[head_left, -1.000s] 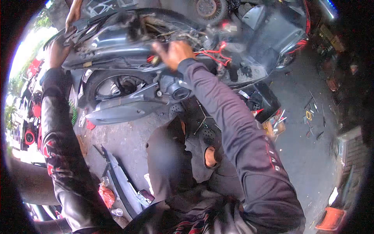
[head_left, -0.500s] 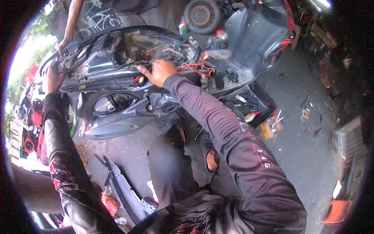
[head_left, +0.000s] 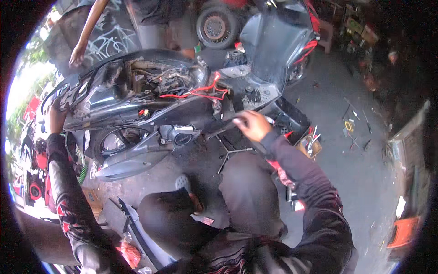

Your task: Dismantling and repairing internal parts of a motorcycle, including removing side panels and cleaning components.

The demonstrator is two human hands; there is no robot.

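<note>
Right hand: my right hand (head_left: 252,125) sits just beside the lower right flank of the stripped dark grey scooter body (head_left: 150,102); its grip is pressed together around a slim dark rod-shaped tool (head_left: 223,130) that slants down to the left from my fingers.
Left hand: my left hand (head_left: 57,118) is on the far left end of the scooter body, at its tail edge. I cannot tell whether the grip is wrapped around the edge or only laid against it.
Scooter: it lies across the upper middle of the concrete floor (head_left: 351,169), panels off, with red wires (head_left: 200,91) looped over the exposed frame and a round dark engine cover (head_left: 182,136) low on its side.
Under my hand: a metal three-armed wrench (head_left: 230,153) lies on the floor, just below the rod-shaped tool, apart from my fingers.
Right of me: a small open box of hand tools (head_left: 310,144) stands on the floor near my right wrist; loose tools (head_left: 353,123) are scattered farther right.
Near my knees: a loose grey-white body panel (head_left: 137,228) rests at the lower left of the floor.
Other person: a bare arm (head_left: 86,34) reaches down at the upper left, well apart from my hands.
</note>
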